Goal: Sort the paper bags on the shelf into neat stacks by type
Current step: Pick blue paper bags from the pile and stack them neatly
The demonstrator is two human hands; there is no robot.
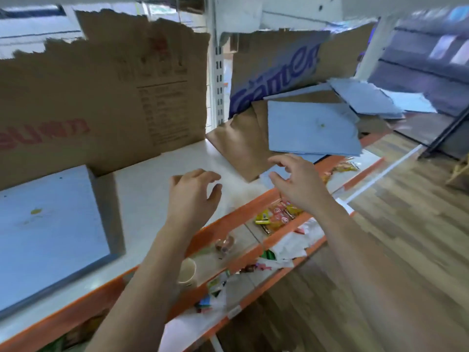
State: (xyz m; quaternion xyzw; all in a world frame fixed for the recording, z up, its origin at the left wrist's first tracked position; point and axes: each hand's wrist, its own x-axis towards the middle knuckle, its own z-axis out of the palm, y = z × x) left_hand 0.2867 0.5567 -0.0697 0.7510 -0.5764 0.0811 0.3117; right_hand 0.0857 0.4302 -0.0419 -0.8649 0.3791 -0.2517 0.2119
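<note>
Shelf point(157, 174): blue bags point(312, 128) over brown bags point(241, 148), loose heap, right end; blue stack point(48, 224), left end. Left hand point(195, 191), right hand point(297, 184): fingers loosely curled, holding nothing, just beside heap.

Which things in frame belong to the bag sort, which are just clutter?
Job: loose blue paper bags, brown paper bags under them, blue stack at left, shelf, left hand and right hand, both empty.
Clutter: torn cardboard box, paper cup, snack packets, white wrappers below.
</note>
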